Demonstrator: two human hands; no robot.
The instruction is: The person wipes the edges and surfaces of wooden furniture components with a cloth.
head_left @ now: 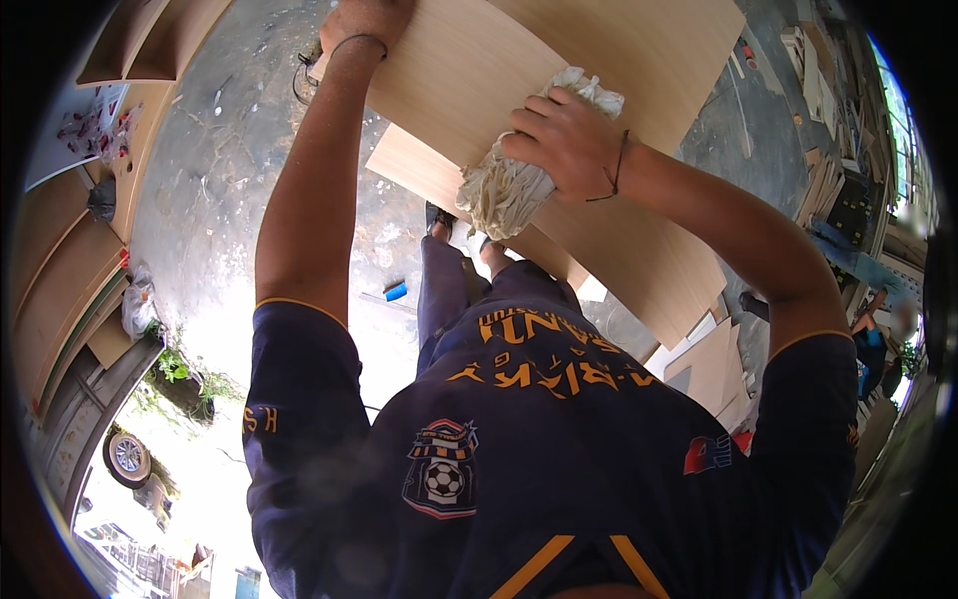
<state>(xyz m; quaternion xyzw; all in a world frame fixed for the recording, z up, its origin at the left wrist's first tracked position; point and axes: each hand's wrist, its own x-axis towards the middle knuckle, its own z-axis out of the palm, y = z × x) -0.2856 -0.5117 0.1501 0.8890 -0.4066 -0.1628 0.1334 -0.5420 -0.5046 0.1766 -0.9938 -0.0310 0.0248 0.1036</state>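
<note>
My right hand [569, 145] grips a bunched, off-white cloth rag [507, 190] with its fingers curled over it. The rag rests against a light wood-grain panel [449, 75]. Up at the top edge of the view, my left hand [367, 20] is closed at the panel's upper left side; part of it is cut off by the frame. Further wood-grain boards lie around and below this panel, one long board [639, 255] reaching toward the lower right and another board [409, 165] showing beneath it on the left.
A small blue object [396, 291] lies on the stained concrete floor [220, 180] left of my feet. Wooden cabinets or shelves [75, 270] line the left side. Stacked board offcuts [823, 185] stand at the right, where another person [873, 344] is partly visible. A wheel [128, 456] shows outside.
</note>
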